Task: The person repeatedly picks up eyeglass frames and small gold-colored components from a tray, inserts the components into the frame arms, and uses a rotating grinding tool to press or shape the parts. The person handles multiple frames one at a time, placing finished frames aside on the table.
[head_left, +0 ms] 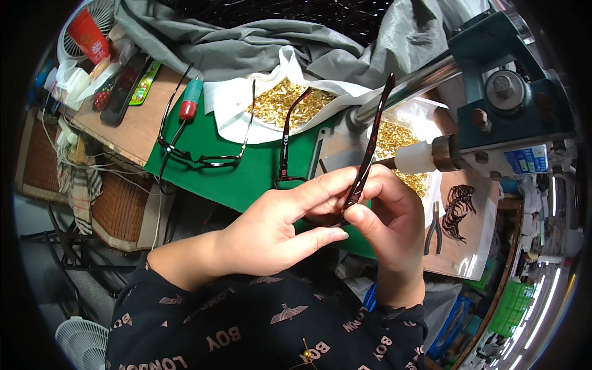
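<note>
— Sleeves first, what's closest to you?

— Both my forearms in the dark printed sleeves, coming up from the lower edge. Above them my left hand and right hand meet over the table.

— What are they holding?

— One dark reddish glasses arm. My right hand pinches its lower end between thumb and forefinger, closed tight on it. My left hand is closed around the same end from the other side, fingers laid across. The arm stands up from my fingers, tilted toward the metal bar of the press.

— And the rest of the glasses?

— Spread on the green mat. A thin dark front frame lies at the left with its arms open, and a second reddish arm lies just beside the white bag of small gold parts. More gold parts sit behind my right hand.

— How far along does it look?

— Early to middle, I'd judge. The piece in my hands is loose from any frame, and its twin lies untouched on the mat. Whether a gold part is already on the end I'm pinching, I can't tell; my fingers cover it.

— Anything finished nearby?

— A heap of dark pieces and small pliers lie to the right. Too small to say what state they're in.
</note>
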Tool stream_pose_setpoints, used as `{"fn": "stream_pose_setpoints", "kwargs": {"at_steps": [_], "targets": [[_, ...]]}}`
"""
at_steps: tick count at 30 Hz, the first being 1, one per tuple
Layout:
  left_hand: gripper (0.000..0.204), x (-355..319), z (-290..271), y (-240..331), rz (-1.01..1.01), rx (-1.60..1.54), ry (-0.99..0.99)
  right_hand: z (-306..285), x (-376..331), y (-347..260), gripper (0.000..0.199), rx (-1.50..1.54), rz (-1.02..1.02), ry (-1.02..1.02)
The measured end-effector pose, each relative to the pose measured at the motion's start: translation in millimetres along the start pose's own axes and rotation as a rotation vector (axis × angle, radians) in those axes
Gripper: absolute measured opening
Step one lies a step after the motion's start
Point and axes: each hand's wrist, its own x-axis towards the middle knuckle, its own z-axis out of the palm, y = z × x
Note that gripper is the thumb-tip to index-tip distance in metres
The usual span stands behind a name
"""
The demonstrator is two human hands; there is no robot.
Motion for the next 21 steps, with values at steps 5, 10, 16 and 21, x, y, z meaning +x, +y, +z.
{"fn": "stream_pose_setpoints", "kwargs": {"at_steps": [5, 10, 16, 21], "targets": [[0.062, 5.5, -0.4, 7.8, 0.055, 0.337, -0.038, -4.7, -9.4, -9.1, 0.010, -0.157, -0.019, 0.040], [0.065, 9.1, 10.2, 15.1, -0.240, -0.174, -0.127, -18.6, -16.9, -13.8, 0.012, -0.103, 0.091, 0.003], [0.064, 40.7, 36.2, -3.1, -0.072, -0.514, -0.023, -23.4, -24.4, -12.1, 0.010, -0.286, -0.036, 0.422], [0.061, 68.4, 49.0, 2.0, -0.032, -0.460, 0.033, -62.2, -34.1, -34.8, 0.016, -0.639, -0.419, 0.764]]}}
